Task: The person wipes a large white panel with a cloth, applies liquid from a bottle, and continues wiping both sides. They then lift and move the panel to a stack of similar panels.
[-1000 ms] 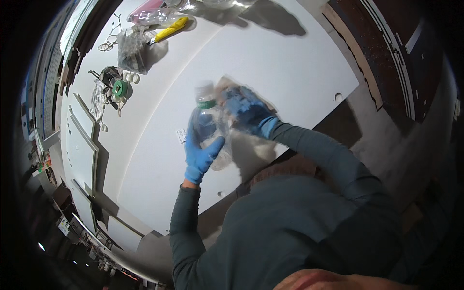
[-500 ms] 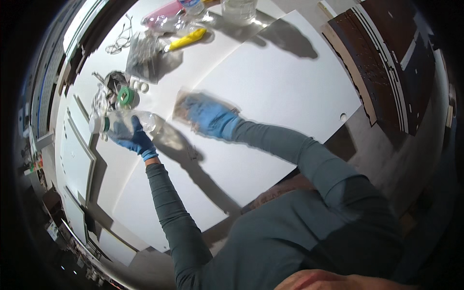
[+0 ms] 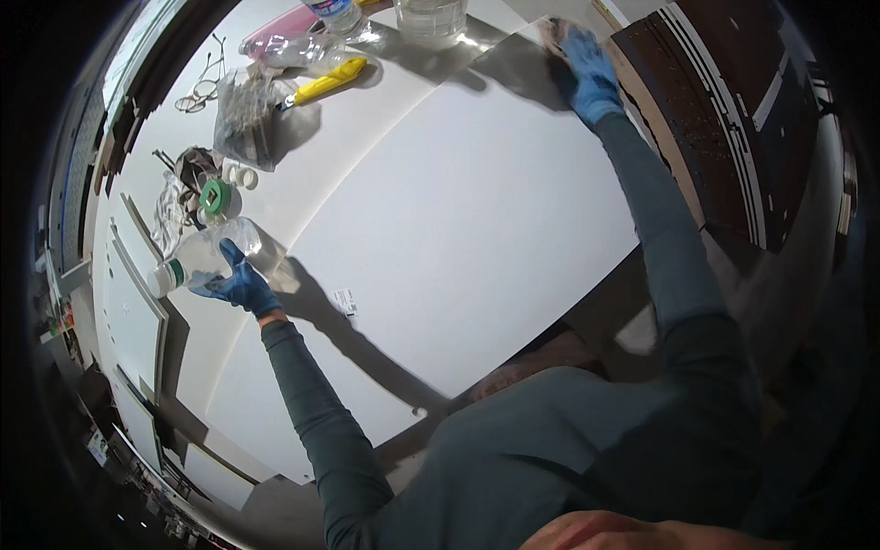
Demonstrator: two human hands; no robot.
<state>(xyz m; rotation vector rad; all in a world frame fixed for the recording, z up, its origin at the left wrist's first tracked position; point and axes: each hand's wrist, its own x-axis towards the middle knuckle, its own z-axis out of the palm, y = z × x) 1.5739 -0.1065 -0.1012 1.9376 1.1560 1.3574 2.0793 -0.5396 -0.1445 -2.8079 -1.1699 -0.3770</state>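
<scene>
My left hand (image 3: 240, 282), in a blue glove, is closed around a clear plastic bottle (image 3: 215, 244) with a white cap and a green neck ring. The bottle lies tilted on its side, its cap toward the left. Stretched far out, my right hand (image 3: 591, 78), gloved in blue too, presses a beige cloth (image 3: 553, 32) at the far right corner of a large white panel (image 3: 458, 202). Its fingers partly cover the cloth. A small printed label (image 3: 346, 302) sits on the panel, near the left forearm's shadow.
Beyond the panel lie a yellow utility knife (image 3: 327, 81), a clear bag of small dark pieces (image 3: 246, 119), an empty bottle (image 3: 295, 51) and a clear container (image 3: 431, 16). A green round piece (image 3: 216, 196) is near the left hand. Dark brown panels (image 3: 706, 101) stand right.
My right hand has swept with the cloth from the panel's left-middle area to its far right corner. My left hand still holds the bottle, slightly lower and further left in view.
</scene>
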